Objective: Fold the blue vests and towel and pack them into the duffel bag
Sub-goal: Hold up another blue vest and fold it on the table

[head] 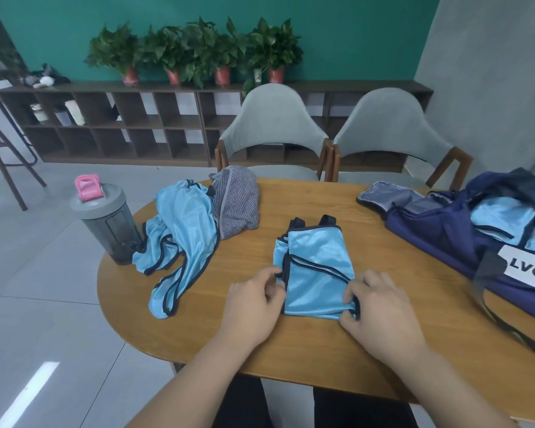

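A folded blue vest [317, 267] on the counter [322, 350] was pinched — left edge by the left grip [254, 301], near corner by the right grip [380, 310]; the open duffel bag [430, 233] was set rightward.

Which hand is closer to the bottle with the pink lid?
Left. The left hand pinches the left edge of the folded vest, nearest the bottle; the right hand grips the vest's right corner, farther away.
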Tool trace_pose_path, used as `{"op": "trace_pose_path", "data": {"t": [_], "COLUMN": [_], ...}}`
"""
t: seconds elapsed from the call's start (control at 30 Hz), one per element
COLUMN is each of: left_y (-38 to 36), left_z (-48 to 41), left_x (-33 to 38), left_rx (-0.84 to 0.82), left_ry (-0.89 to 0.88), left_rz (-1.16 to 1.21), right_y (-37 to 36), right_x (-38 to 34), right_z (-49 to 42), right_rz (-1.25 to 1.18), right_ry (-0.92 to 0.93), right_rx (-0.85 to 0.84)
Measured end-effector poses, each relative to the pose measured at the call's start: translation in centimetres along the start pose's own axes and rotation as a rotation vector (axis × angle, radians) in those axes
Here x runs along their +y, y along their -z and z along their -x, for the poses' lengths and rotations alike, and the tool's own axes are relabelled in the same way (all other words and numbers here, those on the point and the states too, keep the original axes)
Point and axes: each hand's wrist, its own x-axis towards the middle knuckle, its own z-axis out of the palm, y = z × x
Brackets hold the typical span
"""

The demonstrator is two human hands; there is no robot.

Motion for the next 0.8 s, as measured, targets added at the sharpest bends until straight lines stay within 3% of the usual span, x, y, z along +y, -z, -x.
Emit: {"op": "trace_pose_path", "data": {"t": [0.13,0.3,0.57,0.8], "left_y": [1.0,0.3,-0.7,-0.7], "left_z": [-4.2,-9.1,-11.0,-11.8], "left_x": [-0.2,0.4,-1.3,-1.3], "left_rx": [0.001,-0.081,-0.154,-0.129], "left_ry": [0.155,0.196,0.164,0.158], "left_rz": [0.071,0.115,0.109,0.140], "right_y": [3.6,0.9,-4.8,-4.6], "right_x": [-0.2,-4.5,-7.8,-7.2], "right_z": [-3.2,-9.7,-12.4,-12.1], "right_rz": [-0.275,-0.398,-0.245,-0.423], "right_ry": [0.026,-0.017,-0.258,-0.398], "right_rx": [-0.331,-0.052,-0.084,0.088]}}
